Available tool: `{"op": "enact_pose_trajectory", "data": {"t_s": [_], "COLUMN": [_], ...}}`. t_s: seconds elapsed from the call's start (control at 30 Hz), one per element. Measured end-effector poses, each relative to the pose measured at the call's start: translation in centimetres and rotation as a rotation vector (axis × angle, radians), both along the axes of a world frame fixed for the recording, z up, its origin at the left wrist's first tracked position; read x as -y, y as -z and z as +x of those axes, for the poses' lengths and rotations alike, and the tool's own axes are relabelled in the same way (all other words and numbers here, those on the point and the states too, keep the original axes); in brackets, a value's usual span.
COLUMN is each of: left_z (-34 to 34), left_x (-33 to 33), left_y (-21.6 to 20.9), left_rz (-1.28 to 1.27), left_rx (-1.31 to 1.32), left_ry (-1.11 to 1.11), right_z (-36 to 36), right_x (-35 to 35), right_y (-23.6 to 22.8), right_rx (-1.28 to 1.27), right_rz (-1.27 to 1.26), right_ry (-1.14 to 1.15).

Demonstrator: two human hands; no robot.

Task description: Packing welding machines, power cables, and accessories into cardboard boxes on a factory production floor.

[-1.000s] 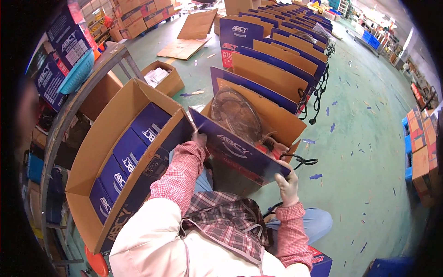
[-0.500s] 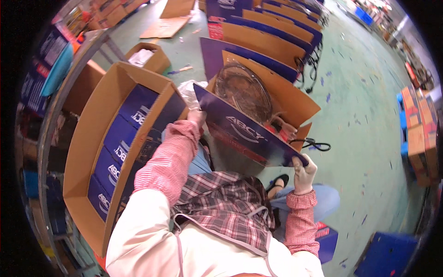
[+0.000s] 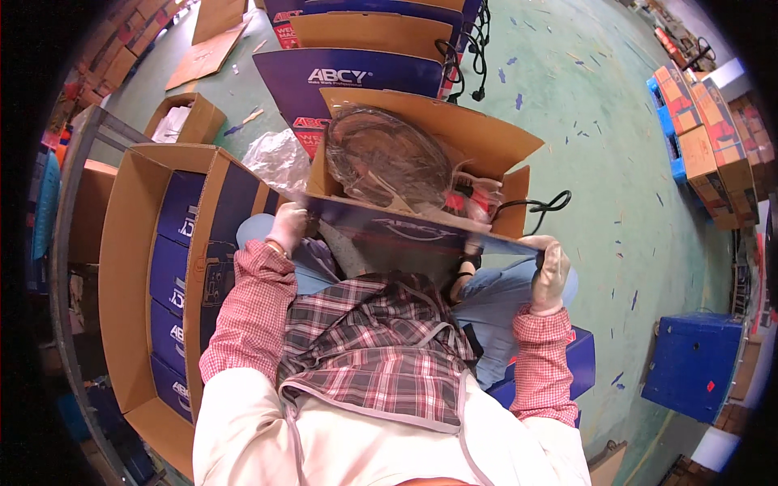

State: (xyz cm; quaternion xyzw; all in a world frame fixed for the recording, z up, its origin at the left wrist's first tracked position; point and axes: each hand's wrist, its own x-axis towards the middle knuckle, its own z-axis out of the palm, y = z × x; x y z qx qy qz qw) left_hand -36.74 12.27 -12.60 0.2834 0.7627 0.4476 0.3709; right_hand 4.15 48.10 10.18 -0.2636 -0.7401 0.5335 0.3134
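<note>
Two hands (image 3: 288, 230) (image 3: 552, 279), fingers (image 3: 554, 254) gripping a carton flap (image 3: 365, 218), now more level than before

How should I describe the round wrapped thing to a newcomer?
Find the open box whose blue front flap the left hand and right hand hold. In its left part sits a round thing, wrapped in clear plastic. Its big, dark-rimmed outline sets it apart from the smaller red item beside it.

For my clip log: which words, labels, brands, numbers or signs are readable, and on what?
Wording withheld; places only.
Blue carton behind the open carton: large white letters, readable; line beneath, tiny.
Red panels: white letters, partly hidden.
Small blue boxes: white letters, partly hidden.
Held flap: blurred.
Elsewhere: too small or blurred.
</note>
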Motion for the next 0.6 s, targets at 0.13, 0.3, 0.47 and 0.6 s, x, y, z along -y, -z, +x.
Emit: {"op": "enact_pose_trajectory", "data": {"t_s": [0.13, 0.3, 0.47, 0.6], "left_z": [6.3, 3.7, 6.4, 8.4], "left_x": [-4.7, -5.2, -18.1, -26.6], "left_y": [-16.3, -27.4, -32.6, -27.7], "left_rz": [0.106, 0.176, 0.009, -0.073], "left_rx": [0.147, -0.305, -0.475, -0.953], "left_ry": [-0.468, -0.451, 0.376, 0.815], "right_z": [1.9, 2.1, 1.7, 1.9], "right_x": [0.3, 0.2, -0.4, -0.2], "right_y": [0.8, 2.2, 2.8, 3.6], "right_rx": [-0.061, -0.317, -0.350, -0.388], "right_rz": [-0.159, -0.378, -0.421, -0.373], "right_ry": [-0.051, -0.125, -0.118, -0.081]}}
